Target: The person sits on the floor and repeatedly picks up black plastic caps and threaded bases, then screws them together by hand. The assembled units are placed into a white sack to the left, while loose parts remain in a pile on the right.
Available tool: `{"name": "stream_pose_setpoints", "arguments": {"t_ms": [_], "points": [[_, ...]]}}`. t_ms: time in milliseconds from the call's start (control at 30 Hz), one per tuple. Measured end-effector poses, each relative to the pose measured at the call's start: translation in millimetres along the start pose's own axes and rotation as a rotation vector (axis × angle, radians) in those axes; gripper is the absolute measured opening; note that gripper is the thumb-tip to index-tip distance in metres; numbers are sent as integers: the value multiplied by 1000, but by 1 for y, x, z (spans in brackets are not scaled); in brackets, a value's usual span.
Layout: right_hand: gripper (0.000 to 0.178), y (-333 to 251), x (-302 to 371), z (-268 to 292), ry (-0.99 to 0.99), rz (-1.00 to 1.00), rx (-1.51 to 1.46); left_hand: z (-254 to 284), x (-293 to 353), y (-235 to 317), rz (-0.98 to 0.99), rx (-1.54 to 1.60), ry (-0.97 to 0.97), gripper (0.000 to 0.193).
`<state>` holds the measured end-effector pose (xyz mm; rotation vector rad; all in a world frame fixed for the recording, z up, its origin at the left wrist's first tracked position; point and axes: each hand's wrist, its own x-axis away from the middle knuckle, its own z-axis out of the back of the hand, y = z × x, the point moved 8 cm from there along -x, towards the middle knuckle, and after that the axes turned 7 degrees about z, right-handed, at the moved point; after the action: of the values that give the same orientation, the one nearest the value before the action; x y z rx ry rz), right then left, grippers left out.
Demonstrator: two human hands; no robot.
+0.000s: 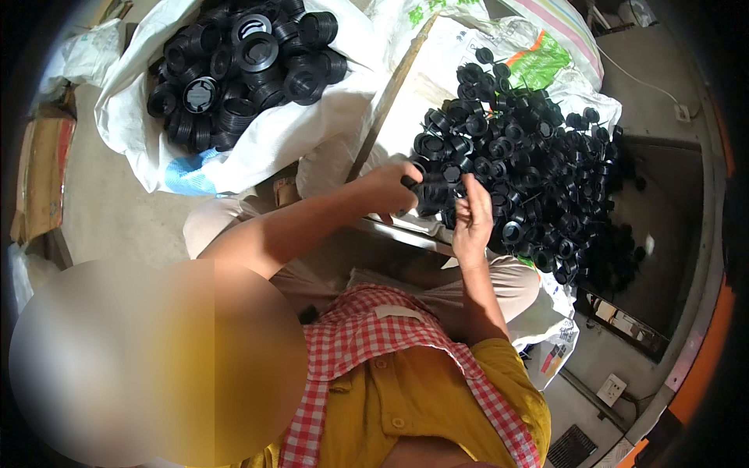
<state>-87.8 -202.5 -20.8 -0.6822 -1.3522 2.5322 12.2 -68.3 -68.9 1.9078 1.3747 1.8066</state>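
Observation:
My left hand [390, 189] is closed on a black ribbed plastic fitting [434, 195], round like a threaded tube piece, at the near left edge of a heap of small parts. Beside it, at the fitting's other end, my right hand [473, 218] has its fingers drawn together; what they pinch blends into the black behind and I cannot make it out. The heap of small black caps [538, 168], many with thin stems or straps, spreads right and away from both hands.
A white woven sack [125, 117] at the far left holds many wide black threaded fittings [257, 54]. A wooden strip [394, 86] runs between sack and heap. White sacking [437, 78] lies under the caps. A cardboard box [47, 168] stands at the left; a wall socket [612, 388] is at lower right.

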Motion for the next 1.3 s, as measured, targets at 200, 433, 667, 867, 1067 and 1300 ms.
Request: {"name": "stream_pose_setpoints", "arguments": {"t_ms": [200,433,667,867,1067,1300], "points": [[93,-4,-7,-3,-232,-319,-645,-37,20,11,-123,153,-445,78],[38,-21,-1,-9,-554,-125,-140,-30,19,19,-487,-434,-38,52],[28,3,46,-35,-728,-657,-335,-66,38,26,-1045,-1372,-4,12],[29,-12,64,-23,-632,-844,-1385,-60,103,81,-1483,-657,44,11],[28,-25,9,-32,-216,-346,-1630,-10,32,52,-626,381,-151,35],[15,7,-27,-39,332,-164,-945,-25,18,19,-241,559,-172,50]]}}
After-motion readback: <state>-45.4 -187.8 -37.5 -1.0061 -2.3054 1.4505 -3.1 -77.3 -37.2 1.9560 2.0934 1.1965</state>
